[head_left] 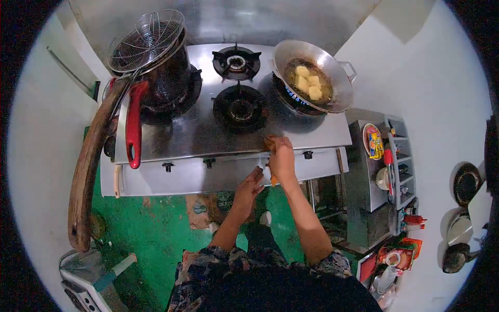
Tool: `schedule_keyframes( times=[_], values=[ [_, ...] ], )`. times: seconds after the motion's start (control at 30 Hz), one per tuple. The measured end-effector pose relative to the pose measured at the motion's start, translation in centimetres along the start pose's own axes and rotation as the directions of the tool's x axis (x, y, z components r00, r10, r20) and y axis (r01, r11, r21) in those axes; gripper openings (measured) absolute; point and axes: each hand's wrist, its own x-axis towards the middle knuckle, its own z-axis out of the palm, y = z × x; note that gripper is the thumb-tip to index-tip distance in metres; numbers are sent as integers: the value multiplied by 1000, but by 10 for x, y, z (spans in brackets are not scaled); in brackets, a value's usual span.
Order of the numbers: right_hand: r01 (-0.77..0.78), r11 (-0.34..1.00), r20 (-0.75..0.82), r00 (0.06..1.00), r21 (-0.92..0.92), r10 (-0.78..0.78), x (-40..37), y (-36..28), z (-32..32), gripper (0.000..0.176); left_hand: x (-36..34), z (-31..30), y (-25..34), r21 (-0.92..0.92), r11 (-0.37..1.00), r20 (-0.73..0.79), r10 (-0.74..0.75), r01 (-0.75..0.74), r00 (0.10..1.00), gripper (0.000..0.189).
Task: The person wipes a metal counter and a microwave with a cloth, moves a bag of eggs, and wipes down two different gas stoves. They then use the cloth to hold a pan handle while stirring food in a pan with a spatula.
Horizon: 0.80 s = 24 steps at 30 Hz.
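At the front edge of the steel stove [182, 140], my right hand [281, 161] is closed with its fingers bent over the rim. An orange cloth-like piece [274, 180] shows below its palm. My left hand [250, 183] is just left of it, fingers stretched out and loosely together, in front of the knob panel [234, 174]. A small white piece [266, 172] shows between the two hands. On the lit right burner, a wide metal wok [340, 99] holds oil with several pale yellow chunks [309, 82] in it.
A dark pot [169, 80] stands at the stove's left under a wire strainer [150, 41]; a long wooden handle [86, 177] and a red handle [133, 125] jut over the front edge. Two bare burners [240, 108] sit between pot and wok. Right: a side counter [371, 177] with red-handled tongs [389, 164].
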Motion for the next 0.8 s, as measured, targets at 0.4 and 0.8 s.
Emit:
schedule_keyframes(
  times=[0.4,0.8],
  values=[
    [-686,-302,722,692,662,11,-70,-26,-25,36,-38,-62,-34,-240,968,-168,-117,75,979,48],
    [-738,-124,733,607,663,307,-122,-56,-6,41,-65,-36,13,36,998,-204,-36,44,978,46]
  ],
)
